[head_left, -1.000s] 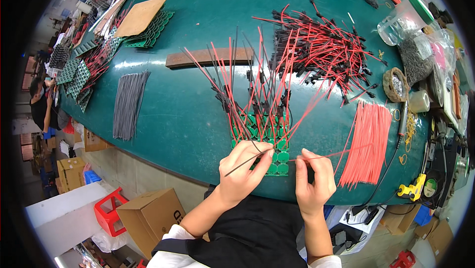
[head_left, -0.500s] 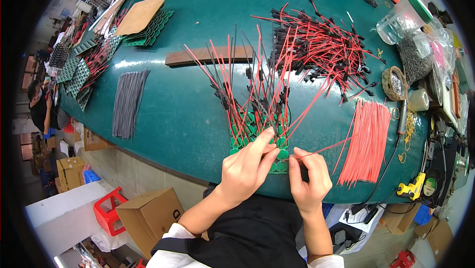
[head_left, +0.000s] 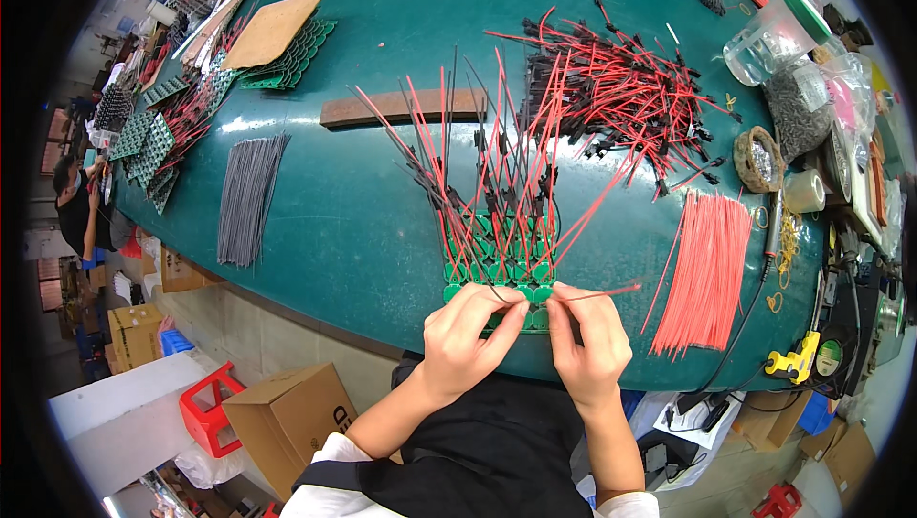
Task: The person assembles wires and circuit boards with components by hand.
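A green panel of rounded circuit boards (head_left: 541,273) lies on the dark-green counter (head_left: 363,193) beneath the left hand (head_left: 460,338), grip pinched closed, contents unclear, and right hand (head_left: 592,344), pinching a thin red wire (head_left: 611,291); lower left, a brown cardboard box (head_left: 287,408) bears black lettering (head_left: 341,417).

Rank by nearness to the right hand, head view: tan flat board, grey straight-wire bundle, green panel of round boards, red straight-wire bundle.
From the right hand:
1. Green panel of round boards, by its fingertips
2. Red straight-wire bundle, to its right
3. Grey straight-wire bundle, out left
4. Tan flat board, upper left
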The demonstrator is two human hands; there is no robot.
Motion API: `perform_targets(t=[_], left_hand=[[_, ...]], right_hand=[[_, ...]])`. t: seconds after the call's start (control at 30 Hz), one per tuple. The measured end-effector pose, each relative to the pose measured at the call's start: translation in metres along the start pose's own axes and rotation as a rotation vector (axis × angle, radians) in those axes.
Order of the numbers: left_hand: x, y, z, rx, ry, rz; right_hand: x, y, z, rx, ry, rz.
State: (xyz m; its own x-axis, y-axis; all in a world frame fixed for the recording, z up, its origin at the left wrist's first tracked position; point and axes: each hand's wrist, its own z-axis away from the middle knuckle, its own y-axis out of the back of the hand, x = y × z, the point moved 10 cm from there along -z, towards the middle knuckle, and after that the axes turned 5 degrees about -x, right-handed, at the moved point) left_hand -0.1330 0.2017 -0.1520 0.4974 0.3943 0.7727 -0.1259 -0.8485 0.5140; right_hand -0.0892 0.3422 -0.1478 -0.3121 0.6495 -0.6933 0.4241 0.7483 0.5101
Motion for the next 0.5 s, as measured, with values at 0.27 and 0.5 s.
perform_targets(t=[0.27, 0.5], left_hand=[[0.002, 0.000, -0.001, 0.003, -0.021, -0.014], [-0.002, 0.000, -0.001, 0.004, 0.003, 0.014]], right_hand=[[0.002, 0.001, 0.001, -0.017, -0.022, 0.010], [0.003, 0.006, 0.000, 0.007, -0.050, 0.032]])
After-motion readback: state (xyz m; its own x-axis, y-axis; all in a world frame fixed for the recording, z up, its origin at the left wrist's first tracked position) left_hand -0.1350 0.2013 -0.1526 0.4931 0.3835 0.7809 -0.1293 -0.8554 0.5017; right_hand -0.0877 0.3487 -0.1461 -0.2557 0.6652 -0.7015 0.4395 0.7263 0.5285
